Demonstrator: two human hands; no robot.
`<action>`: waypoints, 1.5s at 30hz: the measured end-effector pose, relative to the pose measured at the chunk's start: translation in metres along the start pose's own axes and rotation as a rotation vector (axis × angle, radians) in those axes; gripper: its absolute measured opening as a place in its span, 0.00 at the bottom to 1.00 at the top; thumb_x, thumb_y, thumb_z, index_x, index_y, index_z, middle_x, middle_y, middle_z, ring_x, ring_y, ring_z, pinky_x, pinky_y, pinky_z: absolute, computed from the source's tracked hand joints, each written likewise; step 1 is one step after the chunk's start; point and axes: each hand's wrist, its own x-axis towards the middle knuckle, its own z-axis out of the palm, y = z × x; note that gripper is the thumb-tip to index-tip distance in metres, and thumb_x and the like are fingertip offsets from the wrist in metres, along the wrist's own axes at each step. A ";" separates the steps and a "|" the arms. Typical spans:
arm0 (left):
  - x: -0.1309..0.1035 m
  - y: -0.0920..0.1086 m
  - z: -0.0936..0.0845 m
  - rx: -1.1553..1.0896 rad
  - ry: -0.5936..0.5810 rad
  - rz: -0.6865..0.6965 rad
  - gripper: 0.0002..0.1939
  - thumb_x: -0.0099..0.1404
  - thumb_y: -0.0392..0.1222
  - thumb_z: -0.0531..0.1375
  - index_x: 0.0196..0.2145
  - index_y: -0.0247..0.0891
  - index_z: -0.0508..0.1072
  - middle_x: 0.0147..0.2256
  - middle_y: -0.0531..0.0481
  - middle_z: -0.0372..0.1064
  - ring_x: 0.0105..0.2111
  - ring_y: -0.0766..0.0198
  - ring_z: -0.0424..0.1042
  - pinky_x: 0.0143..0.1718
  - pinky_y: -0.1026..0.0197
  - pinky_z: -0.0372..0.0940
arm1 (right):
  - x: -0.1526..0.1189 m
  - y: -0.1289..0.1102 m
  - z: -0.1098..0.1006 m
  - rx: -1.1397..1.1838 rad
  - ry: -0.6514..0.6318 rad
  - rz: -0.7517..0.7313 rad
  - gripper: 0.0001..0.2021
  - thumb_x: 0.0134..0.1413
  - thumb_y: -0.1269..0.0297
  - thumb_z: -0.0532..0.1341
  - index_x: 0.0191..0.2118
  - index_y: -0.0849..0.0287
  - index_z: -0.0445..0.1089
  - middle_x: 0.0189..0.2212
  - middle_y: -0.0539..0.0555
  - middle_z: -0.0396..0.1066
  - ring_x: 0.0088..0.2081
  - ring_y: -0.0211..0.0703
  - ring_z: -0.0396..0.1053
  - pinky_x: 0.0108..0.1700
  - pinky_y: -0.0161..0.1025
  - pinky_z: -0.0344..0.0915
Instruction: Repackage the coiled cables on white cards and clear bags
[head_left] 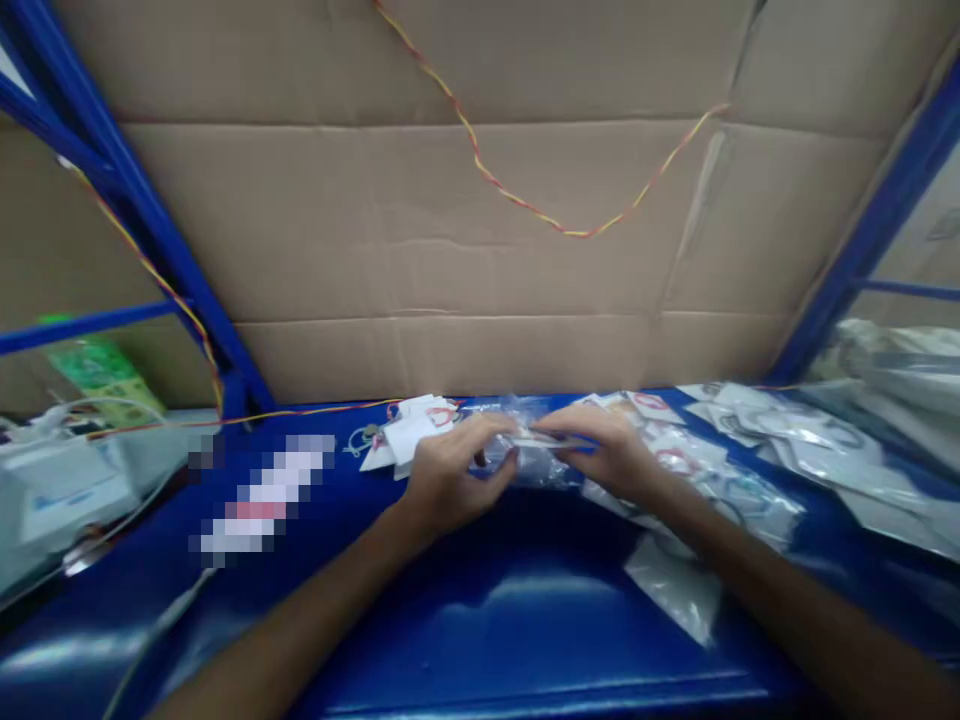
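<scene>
I can read no text anywhere here. The white cards beside my left hand show only red marks too blurred to make out, and the strip on the blue table is pixelated.

Blue bench top: white cards at 12 o'clock, clear plastic bags at 2 o'clock, white box at 9 o'clock.

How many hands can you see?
2. The left hand and the right hand meet over the blue table, both pinching one clear plastic bag. No other hands show.
</scene>
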 end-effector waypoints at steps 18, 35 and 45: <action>-0.003 -0.005 0.007 -0.278 -0.185 -0.156 0.11 0.71 0.39 0.59 0.49 0.45 0.78 0.42 0.48 0.82 0.19 0.69 0.72 0.22 0.64 0.69 | -0.001 0.001 -0.004 -0.013 0.057 0.087 0.13 0.58 0.59 0.70 0.49 0.52 0.79 0.40 0.55 0.82 0.38 0.48 0.79 0.43 0.42 0.73; 0.020 -0.049 -0.022 -0.314 0.195 -0.660 0.22 0.59 0.56 0.66 0.42 0.36 0.77 0.35 0.48 0.78 0.18 0.69 0.67 0.18 0.65 0.60 | 0.008 0.029 -0.023 0.306 0.452 0.649 0.17 0.53 0.55 0.69 0.45 0.60 0.78 0.27 0.51 0.74 0.26 0.42 0.71 0.32 0.42 0.73; 0.023 -0.074 -0.070 0.580 -0.408 -0.148 0.14 0.65 0.48 0.60 0.45 0.49 0.82 0.41 0.50 0.81 0.39 0.54 0.79 0.33 0.61 0.63 | 0.000 0.011 -0.010 -0.105 -0.155 0.123 0.17 0.60 0.51 0.66 0.51 0.53 0.78 0.55 0.61 0.70 0.55 0.55 0.69 0.57 0.51 0.66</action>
